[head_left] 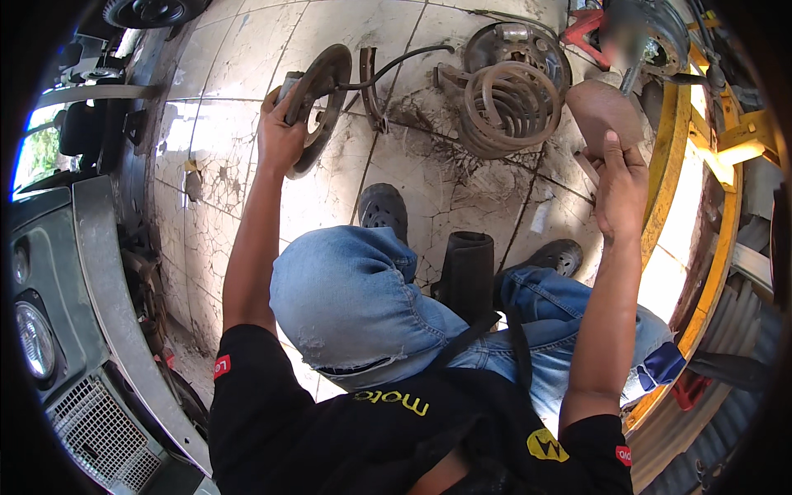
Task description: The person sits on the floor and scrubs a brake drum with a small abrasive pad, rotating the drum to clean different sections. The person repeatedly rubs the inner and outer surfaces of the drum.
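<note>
My left hand (281, 132) grips the edge of a round, rusty brake backing plate (332, 70), tilted on edge, with a dark cable (400, 62) running from it to the right. In my right hand (620, 186), thumb on its face, is a brake shoe (602, 115) with a broad brown curved surface. Between my hands, on the tiles, lies a rusty coil spring (511, 107), close by a second round plate (528, 51). A narrow curved metal strip (369, 82) lies beside the cable. What my left fingers touch behind the plate is partly hidden.
Cracked, stained floor tiles (231, 157) spread around my feet. A dark upright cylinder (467, 268) stands between my legs. Yellow metal framing (667, 173) runs along the right, with a red stand (584, 31) near its far end. A vehicle front (62, 330) borders the left.
</note>
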`<state>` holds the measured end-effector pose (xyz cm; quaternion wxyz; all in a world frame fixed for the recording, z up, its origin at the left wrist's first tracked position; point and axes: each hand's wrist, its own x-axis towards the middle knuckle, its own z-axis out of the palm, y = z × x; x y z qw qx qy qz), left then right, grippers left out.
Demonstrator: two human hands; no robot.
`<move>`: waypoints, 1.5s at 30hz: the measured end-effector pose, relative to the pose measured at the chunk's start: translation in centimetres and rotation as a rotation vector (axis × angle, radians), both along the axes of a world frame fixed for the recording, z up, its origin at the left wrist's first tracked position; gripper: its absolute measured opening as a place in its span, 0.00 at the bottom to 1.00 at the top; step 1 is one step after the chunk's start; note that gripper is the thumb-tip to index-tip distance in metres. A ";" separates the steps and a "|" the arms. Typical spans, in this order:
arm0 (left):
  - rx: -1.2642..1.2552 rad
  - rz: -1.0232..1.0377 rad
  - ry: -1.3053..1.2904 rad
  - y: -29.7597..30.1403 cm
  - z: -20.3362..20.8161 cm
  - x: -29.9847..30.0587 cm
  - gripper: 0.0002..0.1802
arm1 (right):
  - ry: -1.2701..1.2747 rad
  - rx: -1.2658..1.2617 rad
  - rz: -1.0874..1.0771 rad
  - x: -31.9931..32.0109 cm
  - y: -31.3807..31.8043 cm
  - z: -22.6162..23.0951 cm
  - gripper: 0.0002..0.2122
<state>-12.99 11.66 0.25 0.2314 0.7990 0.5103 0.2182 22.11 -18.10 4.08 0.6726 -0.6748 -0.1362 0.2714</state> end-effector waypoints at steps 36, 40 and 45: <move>0.073 -0.716 0.375 -0.5 0.8 12.7 0.34 | -0.078 -0.013 -0.042 -0.2 -0.7 2.1 0.11; 0.218 -0.643 0.233 0.0 2.5 11.6 0.35 | -0.053 -0.018 -0.055 -0.4 -0.6 2.0 0.10; 0.524 -0.639 0.395 -2.7 0.8 10.9 0.36 | -0.080 0.010 -0.012 -0.1 -0.7 2.1 0.10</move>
